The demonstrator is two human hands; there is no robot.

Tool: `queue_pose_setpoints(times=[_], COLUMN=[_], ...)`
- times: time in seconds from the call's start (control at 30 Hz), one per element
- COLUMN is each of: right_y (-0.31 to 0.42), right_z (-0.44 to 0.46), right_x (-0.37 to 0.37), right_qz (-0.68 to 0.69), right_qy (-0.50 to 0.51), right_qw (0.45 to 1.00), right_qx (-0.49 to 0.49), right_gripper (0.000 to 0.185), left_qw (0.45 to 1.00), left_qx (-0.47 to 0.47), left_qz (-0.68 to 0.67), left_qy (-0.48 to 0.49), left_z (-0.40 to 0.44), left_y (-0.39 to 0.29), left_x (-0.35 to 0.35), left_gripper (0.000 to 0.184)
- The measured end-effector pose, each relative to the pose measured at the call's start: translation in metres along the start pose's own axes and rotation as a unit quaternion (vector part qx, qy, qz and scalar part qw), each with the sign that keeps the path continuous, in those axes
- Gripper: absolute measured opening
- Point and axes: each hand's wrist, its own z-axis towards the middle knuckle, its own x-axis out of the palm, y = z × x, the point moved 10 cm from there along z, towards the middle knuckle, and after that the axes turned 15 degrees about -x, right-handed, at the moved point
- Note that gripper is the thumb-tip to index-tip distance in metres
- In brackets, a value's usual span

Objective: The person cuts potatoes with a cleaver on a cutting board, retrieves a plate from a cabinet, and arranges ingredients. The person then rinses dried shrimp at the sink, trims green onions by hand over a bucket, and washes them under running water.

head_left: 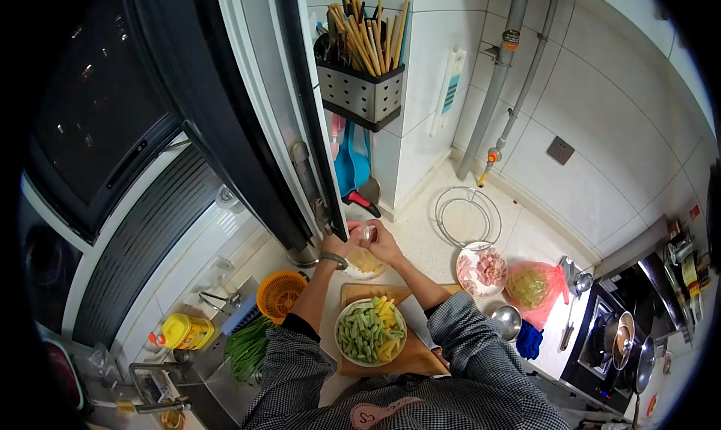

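My left hand [339,244] and my right hand [385,245] are close together beyond the cutting board, both closed around a small clear container [368,233]. Its exact kind and contents are hard to make out. Just below them is a white plate [350,273] with something pale yellow on it, partly covered by my wrists. Between my forearms, a white bowl [342,352] of cut green and yellow vegetable pieces rests on the wooden cutting board [353,291]. A knife [414,317] lies on the board's right side, partly under my right sleeve.
An orange colander [279,293], green leafy stalks [249,349] and a yellow container [186,331] are by the sink at left. Rightward are a plate of raw meat [482,271], a pink bag [535,286], a metal bowl [506,322] and the stove [601,340]. A window frame [304,129] juts close to my left hand.
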Motion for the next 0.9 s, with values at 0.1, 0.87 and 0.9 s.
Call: queue_pose_setpoints(times=[0.1,0.87,0.9], right_y=[-0.028,-0.017,-0.016], right_z=[-0.002,-0.005,-0.009], right_x=[-0.002,-0.030,-0.033], right_qz=[-0.023,0.231,0.223], right_qy=[-0.011,-0.128,-0.128], right_qw=[0.999,0.954,0.956], right_qx=[0.020,0.141,0.143], right_gripper=[0.028,0.012,0.010], left_qw=[0.997,0.989,0.989], left_qx=[-0.009,-0.030,-0.030], left_qz=[-0.063,0.093,0.093], left_qy=[0.032,-0.111,-0.110], left_z=[-0.018,-0.035,-0.036], left_y=[-0.023,-0.022,-0.022], left_x=[0.001,-0.016,-0.017], left_gripper=[0.029,0.014,0.014])
